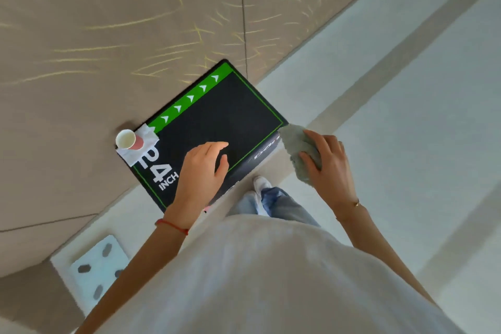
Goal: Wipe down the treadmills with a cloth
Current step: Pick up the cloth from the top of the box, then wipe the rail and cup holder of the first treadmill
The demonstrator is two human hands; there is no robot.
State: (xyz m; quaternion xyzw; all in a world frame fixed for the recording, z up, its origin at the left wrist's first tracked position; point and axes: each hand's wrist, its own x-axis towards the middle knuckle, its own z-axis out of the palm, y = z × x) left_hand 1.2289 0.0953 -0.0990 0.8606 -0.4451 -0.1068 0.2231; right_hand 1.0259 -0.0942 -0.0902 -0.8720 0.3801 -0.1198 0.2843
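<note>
Seemingly fleecy, crumpled cloth [301, 150] in right hand [326, 164]

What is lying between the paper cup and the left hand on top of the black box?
In the head view, only the box's printed top lies between the paper cup and the left hand: the white "24 INCH" lettering. Nothing else lies there.

Right hand [326, 163] grips a grey-green cloth [299, 150] beside the black box [227, 114]; left hand [202, 168] rests flat on the box top.
</note>
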